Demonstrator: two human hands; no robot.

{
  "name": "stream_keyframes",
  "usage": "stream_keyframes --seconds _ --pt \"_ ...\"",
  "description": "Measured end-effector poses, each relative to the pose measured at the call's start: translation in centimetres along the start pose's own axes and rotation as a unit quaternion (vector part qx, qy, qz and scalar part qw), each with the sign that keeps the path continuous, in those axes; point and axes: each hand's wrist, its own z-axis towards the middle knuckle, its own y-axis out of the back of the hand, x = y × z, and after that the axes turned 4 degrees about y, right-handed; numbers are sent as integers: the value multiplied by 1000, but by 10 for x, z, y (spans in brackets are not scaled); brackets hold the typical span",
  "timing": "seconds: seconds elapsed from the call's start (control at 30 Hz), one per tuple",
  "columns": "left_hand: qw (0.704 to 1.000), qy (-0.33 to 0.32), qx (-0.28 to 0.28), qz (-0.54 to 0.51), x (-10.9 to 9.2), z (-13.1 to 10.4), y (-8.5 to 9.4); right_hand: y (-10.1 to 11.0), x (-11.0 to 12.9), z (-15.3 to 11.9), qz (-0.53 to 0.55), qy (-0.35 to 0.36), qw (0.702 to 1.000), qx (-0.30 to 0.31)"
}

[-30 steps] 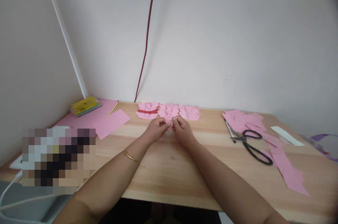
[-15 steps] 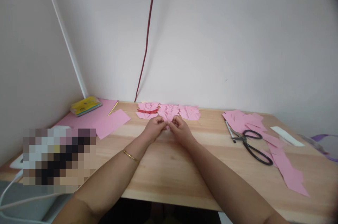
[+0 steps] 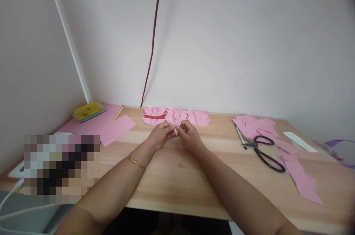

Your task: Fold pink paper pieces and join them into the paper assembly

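Note:
A small pointed piece of pink paper (image 3: pixel 175 132) is pinched between my two hands above the middle of the table. My left hand (image 3: pixel 162 134) grips its left side between thumb and fingers, a gold bangle on the wrist. From the right, my right hand (image 3: pixel 190 134) holds it with curled fingers and the thumb against it. Much of the piece is hidden by the fingers. Just beyond the hands lie cut or folded pink paper shapes (image 3: pixel 198 117) in a row against the wall, with a red strip (image 3: pixel 154 116) across the left one.
Black-handled scissors (image 3: pixel 256 146) lie to the right, by a pen (image 3: pixel 240 137) and pink paper scraps (image 3: pixel 301 176). A white strip (image 3: pixel 299 142) is farther right. At left are pink sheets (image 3: pixel 118 129), a pencil (image 3: pixel 118 113) and a yellow packet (image 3: pixel 89 111); a blurred-out area sits nearer.
My left hand has shifted slightly, its fingers now lower and more spread beneath the paper. More of the pink tip shows between the thumbs. The view has moved a little.

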Motion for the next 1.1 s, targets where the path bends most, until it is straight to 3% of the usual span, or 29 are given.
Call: stream_keyframes --seconds 0.4,0.7,1.1 --pt "998 -23 -51 19 -3 0 -2 -1 4 -1 -21 -23 999 35" --pt "996 -54 -39 65 1 3 0 0 0 -2 -72 -2 997 24" --pt "991 -87 -98 13 -3 3 -1 0 4 -1 -97 3 994 45"
